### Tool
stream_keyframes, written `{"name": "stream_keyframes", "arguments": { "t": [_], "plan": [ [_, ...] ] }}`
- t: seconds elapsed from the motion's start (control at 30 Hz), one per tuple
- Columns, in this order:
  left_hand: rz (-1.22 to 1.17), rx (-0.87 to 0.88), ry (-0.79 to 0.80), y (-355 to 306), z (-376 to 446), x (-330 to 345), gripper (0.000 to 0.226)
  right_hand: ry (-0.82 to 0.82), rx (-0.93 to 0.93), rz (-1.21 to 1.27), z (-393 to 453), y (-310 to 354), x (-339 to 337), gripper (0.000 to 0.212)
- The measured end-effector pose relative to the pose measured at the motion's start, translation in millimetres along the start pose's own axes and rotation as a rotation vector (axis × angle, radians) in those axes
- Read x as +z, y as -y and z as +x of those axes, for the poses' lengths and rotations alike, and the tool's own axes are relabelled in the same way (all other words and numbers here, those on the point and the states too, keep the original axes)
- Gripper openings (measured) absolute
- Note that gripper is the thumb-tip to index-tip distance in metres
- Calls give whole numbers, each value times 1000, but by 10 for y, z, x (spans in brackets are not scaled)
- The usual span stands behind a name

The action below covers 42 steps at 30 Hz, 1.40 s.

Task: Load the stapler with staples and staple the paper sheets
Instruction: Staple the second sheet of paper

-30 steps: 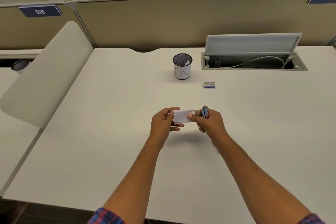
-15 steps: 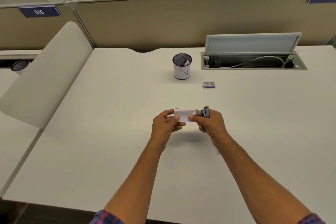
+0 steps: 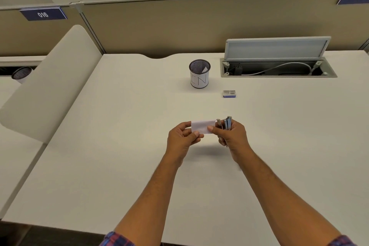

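Above the counter (image 3: 119, 126), the left hand (image 3: 180, 140) pinches the paper sheets (image 3: 202, 127) at their left end, the right hand (image 3: 232, 136) (grip closed round the stapler (image 3: 227, 123)) pinches the other, both raised mid-air.

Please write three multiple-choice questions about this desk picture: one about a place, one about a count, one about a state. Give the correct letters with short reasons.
1. Where is the small staple box?
A. on the desk, right of the mesh cup
B. inside the cup
C. in the left hand

2. How many hands hold the paper sheets?
A. none
B. one
C. two

3. How is the cable hatch lid?
A. shut
B. raised open
C. removed

Answers:
1 A: it lies on the desk beside the cup.
2 C: the right hand, which also holds the stapler, pinches them too.
3 B: cables show beneath it.
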<state>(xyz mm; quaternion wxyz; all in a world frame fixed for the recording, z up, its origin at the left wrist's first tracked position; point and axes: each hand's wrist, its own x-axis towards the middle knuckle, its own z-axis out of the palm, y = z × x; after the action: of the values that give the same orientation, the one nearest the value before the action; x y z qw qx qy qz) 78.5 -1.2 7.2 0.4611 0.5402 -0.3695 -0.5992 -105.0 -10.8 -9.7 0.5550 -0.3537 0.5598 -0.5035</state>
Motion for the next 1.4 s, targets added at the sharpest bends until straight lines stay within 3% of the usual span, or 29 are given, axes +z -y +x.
{"name": "stream_keyframes", "arguments": {
  "t": [0.33,0.63,0.9,1.1,1.27,1.4],
  "plan": [
    [-18,-63,9,-26,8,18,42,-28,-1,-47,25,38,-8,38],
    [-7,-172,91,-42,39,-27,21,8,-6,5,52,30,-22,36],
    [-7,-108,2,-48,74,-37,15,30,-42,-30,62,23,-22,31],
    [-98,-52,-88,-51,131,-74,14,120,107,-49,53,31,54,70],
    [-125,-26,-100,-64,152,-45,16,178,25,-174,-30,-22,131,68],
    [-134,-15,-107,-63,160,-11,16,235,51,-108,-72,-43,198,61]
  ]
}}
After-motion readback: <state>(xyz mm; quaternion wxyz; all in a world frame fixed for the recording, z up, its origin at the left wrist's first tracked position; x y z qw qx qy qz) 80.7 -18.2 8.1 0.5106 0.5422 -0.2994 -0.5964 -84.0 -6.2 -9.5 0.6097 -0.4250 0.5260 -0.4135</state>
